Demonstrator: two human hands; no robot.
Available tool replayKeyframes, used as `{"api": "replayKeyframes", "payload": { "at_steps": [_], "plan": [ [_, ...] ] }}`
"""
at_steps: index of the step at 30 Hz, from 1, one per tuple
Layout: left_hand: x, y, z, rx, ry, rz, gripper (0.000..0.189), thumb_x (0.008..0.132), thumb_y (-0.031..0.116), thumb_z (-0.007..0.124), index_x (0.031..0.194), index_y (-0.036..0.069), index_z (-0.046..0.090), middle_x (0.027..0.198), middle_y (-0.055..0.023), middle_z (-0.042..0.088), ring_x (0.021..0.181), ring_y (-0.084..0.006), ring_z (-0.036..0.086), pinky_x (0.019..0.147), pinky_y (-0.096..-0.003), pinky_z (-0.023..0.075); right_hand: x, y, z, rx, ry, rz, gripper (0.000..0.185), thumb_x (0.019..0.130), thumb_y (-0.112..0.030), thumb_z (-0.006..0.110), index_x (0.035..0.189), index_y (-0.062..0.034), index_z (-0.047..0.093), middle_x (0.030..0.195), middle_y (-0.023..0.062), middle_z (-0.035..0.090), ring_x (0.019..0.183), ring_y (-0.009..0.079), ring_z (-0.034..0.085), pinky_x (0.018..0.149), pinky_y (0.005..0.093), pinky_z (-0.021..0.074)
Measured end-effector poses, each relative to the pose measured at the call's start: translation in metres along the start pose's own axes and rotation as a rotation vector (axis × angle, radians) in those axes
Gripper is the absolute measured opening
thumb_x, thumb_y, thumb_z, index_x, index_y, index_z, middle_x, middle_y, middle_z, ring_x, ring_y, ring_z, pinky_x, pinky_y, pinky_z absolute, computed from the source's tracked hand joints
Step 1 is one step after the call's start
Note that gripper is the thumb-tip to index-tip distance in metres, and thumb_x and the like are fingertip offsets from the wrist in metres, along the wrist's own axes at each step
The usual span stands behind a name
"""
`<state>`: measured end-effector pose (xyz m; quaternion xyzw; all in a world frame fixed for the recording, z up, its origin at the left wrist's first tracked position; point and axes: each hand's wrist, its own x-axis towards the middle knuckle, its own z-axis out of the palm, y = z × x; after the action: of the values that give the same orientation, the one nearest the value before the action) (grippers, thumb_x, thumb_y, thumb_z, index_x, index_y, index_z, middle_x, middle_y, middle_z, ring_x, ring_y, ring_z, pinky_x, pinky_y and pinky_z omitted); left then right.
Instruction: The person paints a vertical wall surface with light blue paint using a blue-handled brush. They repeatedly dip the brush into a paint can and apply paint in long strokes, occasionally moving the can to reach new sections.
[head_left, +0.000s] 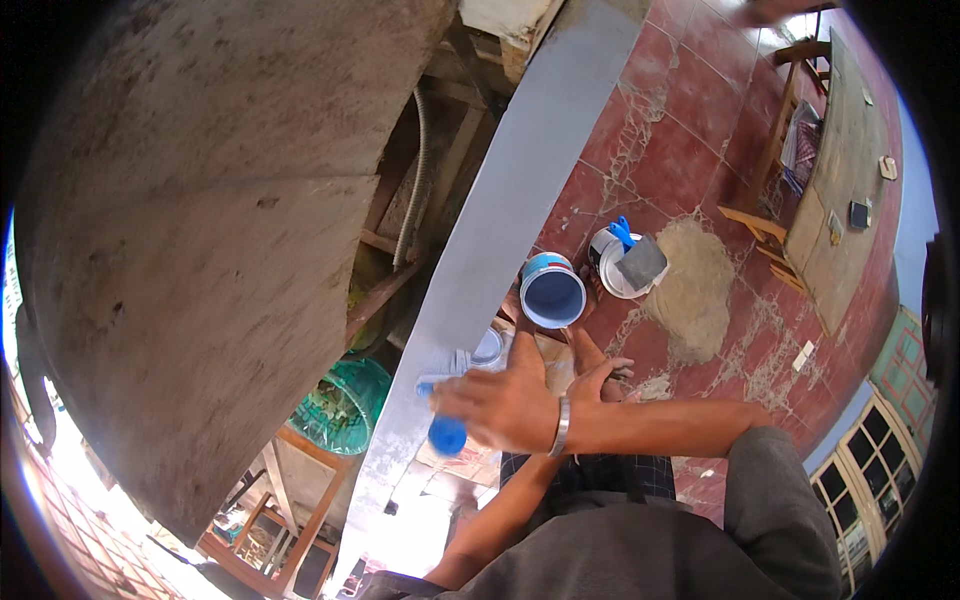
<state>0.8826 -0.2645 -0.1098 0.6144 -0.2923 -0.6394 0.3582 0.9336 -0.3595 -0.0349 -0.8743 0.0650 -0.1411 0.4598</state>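
Observation:
My right hand, with a metal band at the wrist, reaches across to the pale blue-grey wall. It is blurred and closed around a blue tool whose kind I cannot tell. My left forearm passes beneath the right one; my left hand has its fingers apart and appears empty. A paint can, coated blue-grey inside, stands upright between my feet. A round lid or shallow tub lies near the wall. Right of the can is a white bucket with a blue object and a dark grey sheet on top.
Red floor tiles carry a rough cement patch. A wooden table stands at right, a phone-like device on it. Beyond the wall, at left, are a large worn board and a green basket. Part of another person shows at top right.

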Motion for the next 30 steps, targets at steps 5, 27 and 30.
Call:
{"api": "replayKeyframes", "payload": {
  "at_steps": [5,27,30],
  "plan": [
    [-0.007,-0.002,-0.006,-0.035,0.044,0.058,0.047,0.087,0.021,0.079,0.128,0.003,0.063,0.112,-0.0151,0.072,0.107,-0.0285,0.07,0.095,-0.0384,0.0528,0.035,0.075,-0.073,-0.06,0.334,0.2,0.032,0.084,-0.01,0.074,0.115,-0.0095,0.068,0.089,0.0142,0.069,0.069,0.0331,0.068,0.06,0.0424,0.0562],
    [-0.043,-0.051,-0.041,0.2,0.085,0.283,0.052,0.089,0.03,0.076,0.133,0.005,0.062,0.118,-0.0164,0.071,0.112,-0.0309,0.068,0.101,-0.0403,0.0507,0.032,0.039,-0.028,-0.031,0.255,0.204,0.047,0.071,-0.003,0.08,0.115,-0.0113,0.065,0.104,0.0074,0.07,0.088,0.0308,0.07,0.07,0.0419,0.0574],
    [-0.037,-0.012,-0.054,0.023,-0.014,0.141,0.051,0.086,0.026,0.078,0.128,0.003,0.063,0.114,-0.0207,0.071,0.109,-0.0378,0.068,0.094,-0.0431,0.0528,0.061,0.101,-0.102,-0.41,0.473,0.117,0.041,0.073,0.0,0.075,0.111,-0.0121,0.068,0.1,0.0102,0.07,0.083,0.0311,0.069,0.066,0.0388,0.0583]
  ]
}}
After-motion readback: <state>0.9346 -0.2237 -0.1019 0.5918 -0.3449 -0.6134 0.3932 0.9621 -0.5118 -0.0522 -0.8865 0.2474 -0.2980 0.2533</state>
